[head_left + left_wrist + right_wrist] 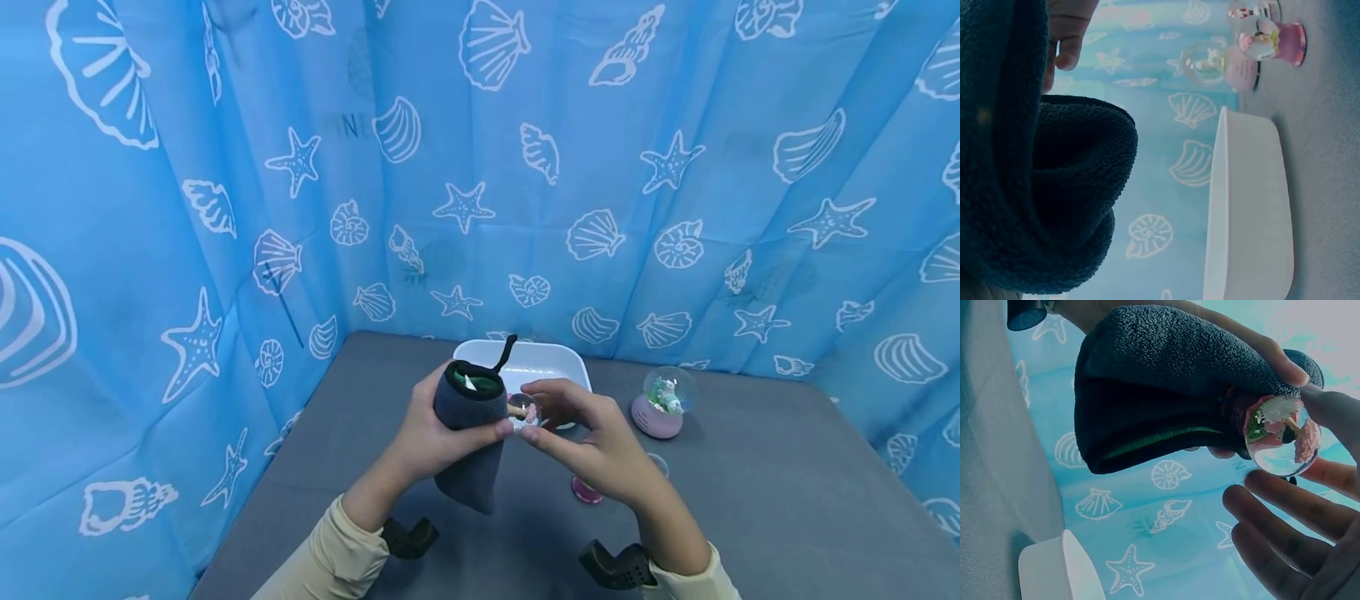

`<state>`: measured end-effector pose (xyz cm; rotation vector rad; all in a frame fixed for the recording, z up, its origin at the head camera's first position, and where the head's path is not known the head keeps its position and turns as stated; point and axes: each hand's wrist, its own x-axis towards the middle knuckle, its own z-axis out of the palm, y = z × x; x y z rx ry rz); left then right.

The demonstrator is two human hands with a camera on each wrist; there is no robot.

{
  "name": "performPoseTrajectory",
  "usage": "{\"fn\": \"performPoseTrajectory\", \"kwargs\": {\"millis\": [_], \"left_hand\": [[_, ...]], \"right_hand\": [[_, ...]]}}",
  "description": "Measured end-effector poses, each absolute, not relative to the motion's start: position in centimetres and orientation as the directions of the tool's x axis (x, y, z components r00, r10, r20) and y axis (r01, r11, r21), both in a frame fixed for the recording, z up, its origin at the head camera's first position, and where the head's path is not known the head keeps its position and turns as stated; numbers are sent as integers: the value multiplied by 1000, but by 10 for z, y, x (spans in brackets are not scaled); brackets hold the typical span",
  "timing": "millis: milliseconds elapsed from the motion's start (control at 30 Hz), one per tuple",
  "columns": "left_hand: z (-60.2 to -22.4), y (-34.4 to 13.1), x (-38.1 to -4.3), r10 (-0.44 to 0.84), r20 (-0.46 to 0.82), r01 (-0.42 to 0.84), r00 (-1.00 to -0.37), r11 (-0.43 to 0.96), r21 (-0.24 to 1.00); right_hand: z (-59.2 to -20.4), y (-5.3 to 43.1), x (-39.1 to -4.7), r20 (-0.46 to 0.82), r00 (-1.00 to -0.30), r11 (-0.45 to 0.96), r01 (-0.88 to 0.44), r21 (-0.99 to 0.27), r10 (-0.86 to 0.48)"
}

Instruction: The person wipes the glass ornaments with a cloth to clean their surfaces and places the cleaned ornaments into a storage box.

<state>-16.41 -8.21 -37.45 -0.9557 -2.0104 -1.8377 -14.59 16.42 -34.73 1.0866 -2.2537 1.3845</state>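
Observation:
My left hand grips a dark grey fuzzy cloth, folded over, with some green inside and a black loop at its top. A small snow globe pokes out of the cloth's side, its lower part hidden by the fabric. Pink, white and green figures show through its clear ball. My right hand pinches the ball between thumb and forefinger, while its other fingers are spread below. In the left wrist view the cloth covers most of the near side.
A white rectangular basin stands behind the hands on the grey tabletop. To the right is a larger snow globe on a pink base. Another small globe with a pink base stands nearby. A blue shell-print curtain surrounds the table.

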Motion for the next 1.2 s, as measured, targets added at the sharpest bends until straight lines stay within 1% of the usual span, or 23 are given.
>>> {"fn": "performPoseTrajectory", "kwargs": {"millis": [300,533,833,1067,1200], "left_hand": [[-370,-83,-161,287,555,578,-781,-6,816],[-370,-83,-161,287,555,584,-781,19,812],[-372,-83,-162,290,550,581,-783,27,814],[-372,-83,-162,294,544,576,-786,27,817],[-372,-83,-161,299,541,575,-786,29,818]], "right_hand": [[-345,164,-144,656,-612,196,-779,-596,-442],[-345,162,-144,696,-557,205,-825,-527,-452],[-346,162,-144,682,-577,244,-814,-527,-449],[-348,164,-145,622,-633,281,-769,-574,-461],[-349,163,-146,602,-652,306,-754,-582,-461]]}}
